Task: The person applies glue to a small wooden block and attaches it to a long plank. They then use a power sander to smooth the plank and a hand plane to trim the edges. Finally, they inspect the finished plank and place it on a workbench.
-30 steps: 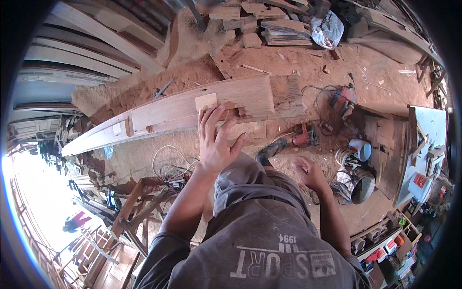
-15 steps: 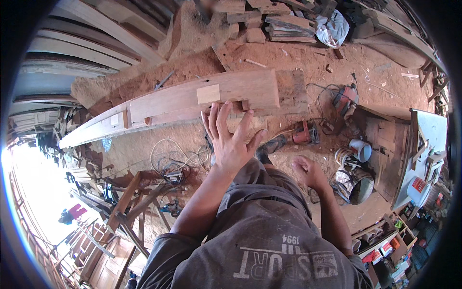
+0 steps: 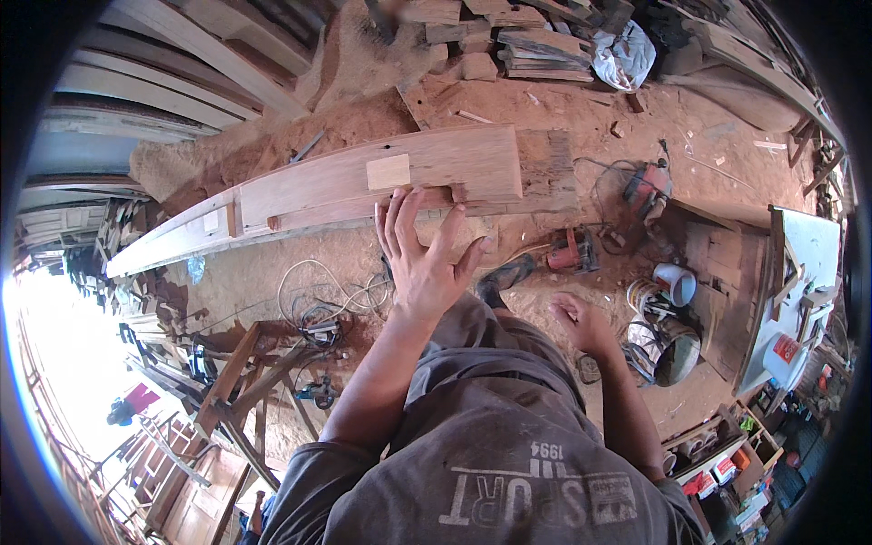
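Four fingers of the left hand [image 3: 422,263], partly spread, are at the near edge of the long pale-brown wooden plank [image 3: 318,177], toward ten o'clock; the right hand [image 3: 583,325], at four o'clock, curls (contents unclear). Sliding there could bring splinters.

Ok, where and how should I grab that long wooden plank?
Probably take the long wooden plank by its near long edge, toward its squared right end, coming from your side. It appears to lie flat on a rougher, darker timber, and that edge faces you, right by your left hand. The cutout there might give some purchase.
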{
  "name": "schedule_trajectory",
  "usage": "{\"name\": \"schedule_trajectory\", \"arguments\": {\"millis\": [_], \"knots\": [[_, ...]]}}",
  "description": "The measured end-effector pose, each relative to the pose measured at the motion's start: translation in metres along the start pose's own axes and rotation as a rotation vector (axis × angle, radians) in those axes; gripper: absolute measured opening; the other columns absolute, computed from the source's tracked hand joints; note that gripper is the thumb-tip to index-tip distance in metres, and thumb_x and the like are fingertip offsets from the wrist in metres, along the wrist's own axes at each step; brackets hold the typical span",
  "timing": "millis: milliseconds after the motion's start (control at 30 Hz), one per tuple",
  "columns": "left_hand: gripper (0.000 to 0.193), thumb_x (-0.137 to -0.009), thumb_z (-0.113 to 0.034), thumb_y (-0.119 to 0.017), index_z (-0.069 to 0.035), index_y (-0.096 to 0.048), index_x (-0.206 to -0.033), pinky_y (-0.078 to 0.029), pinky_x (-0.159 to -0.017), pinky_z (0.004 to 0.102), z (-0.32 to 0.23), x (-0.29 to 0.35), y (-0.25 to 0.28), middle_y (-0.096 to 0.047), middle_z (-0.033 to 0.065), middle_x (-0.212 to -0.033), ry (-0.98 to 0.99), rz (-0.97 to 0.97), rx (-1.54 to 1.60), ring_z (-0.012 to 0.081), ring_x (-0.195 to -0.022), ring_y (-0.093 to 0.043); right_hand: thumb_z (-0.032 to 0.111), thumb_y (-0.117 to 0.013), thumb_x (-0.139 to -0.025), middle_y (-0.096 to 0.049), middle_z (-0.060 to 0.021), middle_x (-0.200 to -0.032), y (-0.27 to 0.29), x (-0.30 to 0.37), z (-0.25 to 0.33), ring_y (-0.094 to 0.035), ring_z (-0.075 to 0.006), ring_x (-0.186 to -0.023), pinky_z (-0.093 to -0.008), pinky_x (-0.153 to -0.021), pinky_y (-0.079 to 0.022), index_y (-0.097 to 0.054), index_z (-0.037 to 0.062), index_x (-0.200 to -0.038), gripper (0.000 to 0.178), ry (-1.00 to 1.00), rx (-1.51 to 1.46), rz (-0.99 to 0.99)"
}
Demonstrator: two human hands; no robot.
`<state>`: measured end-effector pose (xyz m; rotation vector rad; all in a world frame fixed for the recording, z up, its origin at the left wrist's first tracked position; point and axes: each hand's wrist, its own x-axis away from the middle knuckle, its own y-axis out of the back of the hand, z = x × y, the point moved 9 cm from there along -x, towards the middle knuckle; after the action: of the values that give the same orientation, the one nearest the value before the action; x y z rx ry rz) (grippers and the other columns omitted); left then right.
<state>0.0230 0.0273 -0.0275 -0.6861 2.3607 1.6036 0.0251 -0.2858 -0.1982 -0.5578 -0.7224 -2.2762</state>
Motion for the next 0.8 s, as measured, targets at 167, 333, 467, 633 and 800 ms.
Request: {"name": "schedule_trajectory", "arguments": {"millis": [167, 333, 467, 633, 800], "knots": [[0.053, -0.082, -0.039, -0.088, -0.015, -0.065, -0.124, -0.03, -0.118, 0.0661, -0.004, -0.001, -0.001, -0.041, 0.0222, -0.146, 0.005, 0.004, -0.041, 0.0498, -0.14, -0.039, 0.031, -0.071, -0.1, -0.076, -0.0214, -0.114, -0.005, -0.002, -0.011, -0.075, -0.0339, -0.108, -0.0408, -0.091, -0.058, -0.068, -0.0004, -0.125, 0.04, -0.014, 0.021, 0.022], [0.052, -0.083, -0.047, -0.085, -0.017, -0.069, -0.122, -0.03, -0.118, 0.0659, 0.004, -0.002, -0.004, -0.042, 0.0197, -0.147, 0.059, -0.017, -0.042, 0.0467, -0.14, -0.039, 0.032, -0.07, -0.101, -0.076, -0.0211, -0.115, -0.005, -0.004, -0.016, -0.075, -0.0337, -0.109, -0.0408, -0.092, -0.058, -0.068, 0.0009, -0.126, 0.04, -0.003, 0.001, 0.036], [0.052, -0.083, -0.048, -0.084, -0.02, -0.069, -0.124, -0.031, -0.117, 0.0659, 0.004, -0.001, -0.001, -0.042, 0.019, -0.146, 0.029, -0.036, -0.01, 0.0464, -0.14, -0.039, 0.032, -0.07, -0.101, -0.076, -0.0213, -0.116, -0.001, -0.001, -0.022, -0.075, -0.0341, -0.109, -0.041, -0.093, -0.058, -0.068, 0.0009, -0.127, 0.041, -0.04, 0.008, 0.035], [0.057, -0.081, -0.044, -0.087, -0.017, -0.066, -0.126, -0.032, -0.115, 0.0641, -0.01, -0.002, 0.0, -0.042, 0.0199, -0.144, -0.024, -0.004, -0.092, 0.0489, -0.139, -0.038, 0.032, -0.07, -0.1, -0.076, -0.0211, -0.116, 0.002, 0.004, -0.025, -0.074, -0.0342, -0.109, -0.0414, -0.094, -0.057, -0.069, 0.0007, -0.126, 0.04, -0.049, 0.049, 0.033], [0.058, -0.08, -0.046, -0.088, -0.016, -0.066, -0.125, -0.033, -0.115, 0.0635, -0.011, -0.005, -0.002, -0.042, 0.0197, -0.143, -0.003, -0.024, -0.093, 0.048, -0.139, -0.038, 0.031, -0.07, -0.1, -0.076, -0.0209, -0.116, 0.003, 0.002, -0.028, -0.074, -0.0342, -0.11, -0.0414, -0.094, -0.057, -0.069, 0.0002, -0.125, 0.04, -0.043, 0.051, 0.036]]}}
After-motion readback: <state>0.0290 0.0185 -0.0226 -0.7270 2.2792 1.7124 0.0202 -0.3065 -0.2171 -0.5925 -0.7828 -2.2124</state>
